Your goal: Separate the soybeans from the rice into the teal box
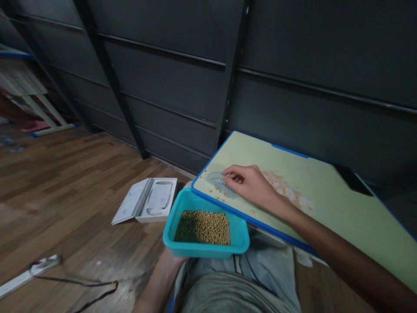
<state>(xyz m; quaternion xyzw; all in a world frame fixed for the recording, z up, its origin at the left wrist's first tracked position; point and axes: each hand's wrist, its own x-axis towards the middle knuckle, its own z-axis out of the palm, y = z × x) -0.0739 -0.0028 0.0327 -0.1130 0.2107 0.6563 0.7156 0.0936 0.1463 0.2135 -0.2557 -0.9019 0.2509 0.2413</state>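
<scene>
A turquoise plastic basin (173, 243) with tan soybeans (208, 228) in it sits over my lap, against the table's edge. My left hand (176, 257) holds it from underneath, its fingers mostly hidden. Over the table, my right hand (246, 180) has thumb and forefinger pinched together; a tiny pale bit shows at the tips, too small to name. Beneath those fingertips lies a clear half-round plastic piece (213, 177) with markings, like a protractor. Several loose beans (221, 194) are scattered around it near the table's left edge.
Behind my right hand, pale orange and whitish flakes (283, 187) spread over the blue-edged table (342, 217). A dark phone (352, 179) lies at its far edge. On the wooden floor are an open white box (158, 198) and a dark cord (87, 284). A dark panelled wall (169, 74) stands beyond.
</scene>
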